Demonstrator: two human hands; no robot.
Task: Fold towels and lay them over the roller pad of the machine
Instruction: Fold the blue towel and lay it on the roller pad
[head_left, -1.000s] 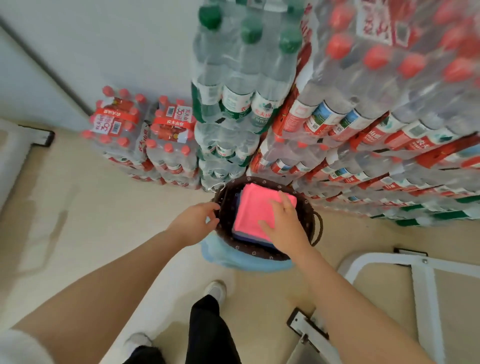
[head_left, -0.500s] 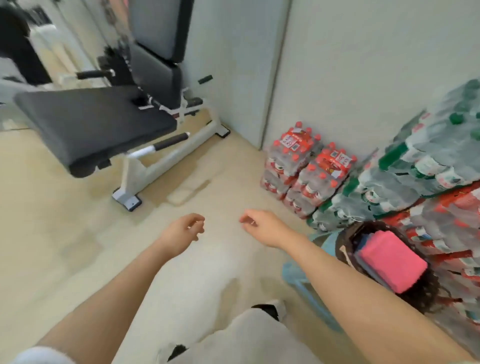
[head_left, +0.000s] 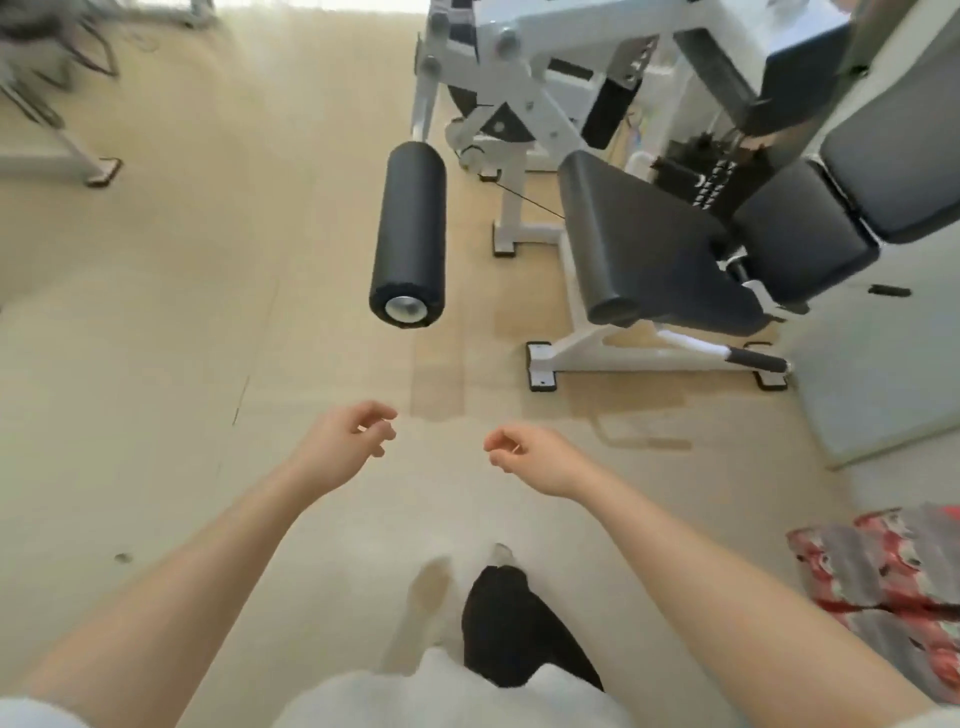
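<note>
Both hands out over the floor (head_left: 156, 322), holding nothing. Left hand (head_left: 345, 446) grip loosely curled; right hand (head_left: 535, 460) the same. Roller pad (head_left: 410, 234) bare, ahead, far of the hands, on the machine (head_left: 571, 104). No towel in view.

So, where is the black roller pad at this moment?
In the head view the roller pad hangs above the floor, centre-top, left of the machine's black seat.
</note>
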